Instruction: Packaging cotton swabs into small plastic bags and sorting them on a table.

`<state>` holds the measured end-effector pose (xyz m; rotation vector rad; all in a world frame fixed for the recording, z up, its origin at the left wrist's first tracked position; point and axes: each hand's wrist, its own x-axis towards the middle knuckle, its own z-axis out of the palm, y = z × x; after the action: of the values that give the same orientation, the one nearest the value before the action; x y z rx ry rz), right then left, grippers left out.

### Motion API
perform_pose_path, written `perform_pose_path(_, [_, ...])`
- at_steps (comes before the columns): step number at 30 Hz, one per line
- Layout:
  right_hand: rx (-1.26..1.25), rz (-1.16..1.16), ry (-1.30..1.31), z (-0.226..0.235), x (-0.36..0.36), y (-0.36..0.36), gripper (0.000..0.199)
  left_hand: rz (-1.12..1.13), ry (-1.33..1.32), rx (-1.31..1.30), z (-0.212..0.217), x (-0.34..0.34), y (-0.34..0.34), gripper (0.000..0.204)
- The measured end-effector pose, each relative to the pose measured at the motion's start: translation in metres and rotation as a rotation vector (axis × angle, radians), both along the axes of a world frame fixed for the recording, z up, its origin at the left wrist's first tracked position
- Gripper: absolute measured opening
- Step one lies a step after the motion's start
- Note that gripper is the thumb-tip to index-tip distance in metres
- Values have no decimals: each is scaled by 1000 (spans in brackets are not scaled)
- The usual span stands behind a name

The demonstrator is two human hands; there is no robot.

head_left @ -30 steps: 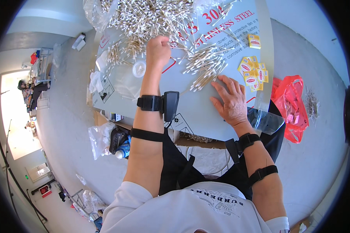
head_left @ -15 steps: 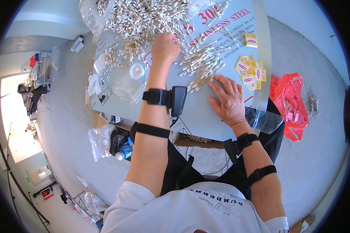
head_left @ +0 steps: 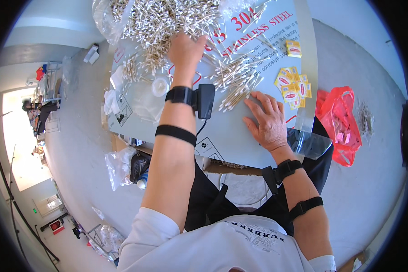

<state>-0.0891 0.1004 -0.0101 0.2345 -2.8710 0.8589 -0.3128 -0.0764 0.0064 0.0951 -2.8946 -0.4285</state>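
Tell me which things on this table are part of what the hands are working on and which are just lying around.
In use:
- left hand, reaching into the big heap of cotton swabs
- right hand, flat on the table beside a small bunch of swabs

Lying about:
- yellow packets
- red plastic bag on the floor
- round white lid
- clear bags under the table
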Motion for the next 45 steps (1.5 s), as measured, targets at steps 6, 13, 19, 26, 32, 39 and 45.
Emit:
perform_pose_path(6, [-39,25,23,6,-4,-12,39,-54,-7,328,-15,-29,-37,26])
perform_pose_path(13, [-22,-5,4,0,0,-1,40,-80,-436,1136,28,25,-33,7])
perform_pose_path(19, [-32,0,14,2,-1,-4,41,-138,-431,850,12,40,-46,14])
perform_pose_path(26, [6,21,2,3,-1,-3,46,-419,-216,334,-10,75,-2,18])
perform_pose_path(32, [17,29,23,1,0,-2,48,-350,-97,517,-1,76,-6,12])
perform_pose_path(39, [-5,4,-1,-1,0,-2,44,-162,15,89,-4,19,-51,30])
perform_pose_path(45, [-14,2,6,-1,0,-4,42,-336,0,-11,-7,21,-46,14])
